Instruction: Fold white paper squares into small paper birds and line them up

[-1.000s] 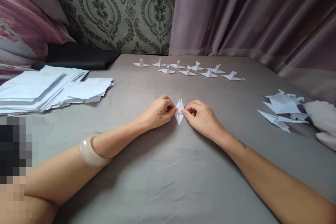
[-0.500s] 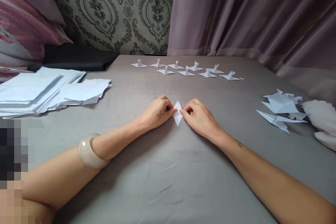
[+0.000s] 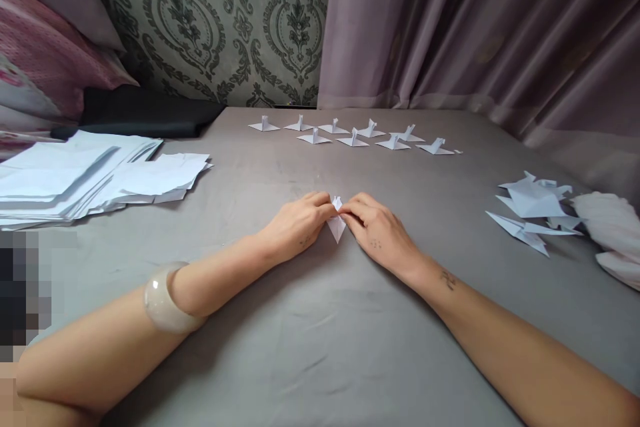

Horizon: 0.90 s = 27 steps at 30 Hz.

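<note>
A small white folded paper piece point(image 3: 337, 231), diamond-shaped with its lower point toward me, lies on the grey cloth between my hands. My left hand point(image 3: 305, 223) closes its fingers on the paper's left side. From the right, my right hand point(image 3: 377, 230) pinches the other side, and its fingertips meet the left ones across the middle of the paper. The fingers cover the paper's centre; only its top tip and lower point show. On my left forearm sits a pale bangle point(image 3: 167, 298).
White paper sheets point(image 3: 45, 170) are stacked at the left near a black cloth point(image 3: 150, 110). Several folded paper figures point(image 3: 353, 139) stand in two rows at the back. Larger folded papers point(image 3: 535, 197) lie at the right beside a whitish cloth bundle point(image 3: 610, 230). Grey cloth point(image 3: 320, 347) covers the surface.
My fingertips have come together over the middle of the paper, hiding more of it. Both hands have rolled inward a little. The view has shifted slightly.
</note>
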{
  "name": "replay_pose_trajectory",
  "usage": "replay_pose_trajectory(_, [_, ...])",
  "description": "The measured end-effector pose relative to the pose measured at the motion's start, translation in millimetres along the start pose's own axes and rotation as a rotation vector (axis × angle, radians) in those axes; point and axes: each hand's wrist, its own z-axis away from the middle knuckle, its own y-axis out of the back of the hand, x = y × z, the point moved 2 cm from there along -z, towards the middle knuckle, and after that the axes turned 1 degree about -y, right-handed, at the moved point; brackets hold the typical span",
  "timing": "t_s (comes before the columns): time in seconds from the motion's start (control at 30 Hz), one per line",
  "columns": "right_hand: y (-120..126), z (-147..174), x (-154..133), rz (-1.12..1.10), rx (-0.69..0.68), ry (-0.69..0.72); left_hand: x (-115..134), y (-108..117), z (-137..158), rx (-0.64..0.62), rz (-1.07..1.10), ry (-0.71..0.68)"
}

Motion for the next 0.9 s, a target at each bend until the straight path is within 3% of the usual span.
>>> replay_pose_trajectory(0.23, [12, 14, -4, 0.420, -0.109, 0.256, 12, 10, 7, -0.134, -0.241, -0.075])
replay_pose_trajectory(0.37, [13, 13, 2, 0.420, -0.122, 0.269, 14, 10, 8, -0.129, -0.224, -0.046])
replay_pose_trajectory(0.6, [9, 3, 21, -0.127, -0.005, 0.039, 4, 7, 3, 0.129, 0.165, 0.153])
replay_pose_trajectory(0.77, [6, 0, 15, -0.150, 0.073, -0.123, -4, 5, -1, 0.210, 0.289, 0.354])
replay_pose_trajectory(0.9, [6, -2, 13, -0.171, 0.068, -0.160, -7, 1, -2, 0.180, 0.361, 0.417])
